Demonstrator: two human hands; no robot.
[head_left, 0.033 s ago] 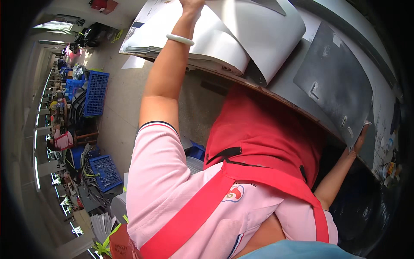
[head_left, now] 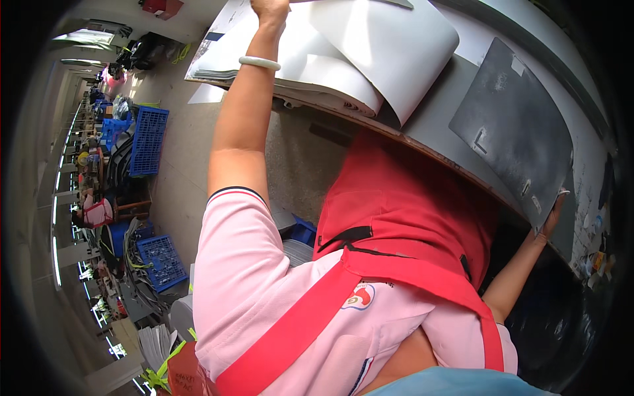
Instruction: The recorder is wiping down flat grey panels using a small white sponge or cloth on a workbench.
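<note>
Nearest, at btm of view: lt blue cloth (head_left: 449, 383), then wearer's pink shirt (head_left: 264, 290) w/ red apron (head_left: 409, 204) over it, straps across chest, lower pt. up against the table (head_left: 439, 148). L arm stretched fwd, pale bracelet (head_left: 259, 63) at wrist; L hand (head_left: 269, 10) is over the white sheets (head_left: 304, 76) at upper L of tabletop, but fingers run out of frame, so can't tell if it's gripping. Top sheet of that pile curls over to R, edges layered at front. R arm reaches out to R; R hand (head_left: 553, 214) is at the lower R edge of the dark grey panel (head_left: 512, 125), fingers pt. hidden, so can't tell how tight. Panel lies tilted on R side of table, R of the sheets, low corner at table's front edge, a few pale marks on its face. Farther L, on the floor (head_left: 181, 178): two blue crates (head_left: 148, 140), one beyond the other. Way back L, a co-worker (head_left: 99, 212) in pink w/ red straps, amid clutter.
</note>
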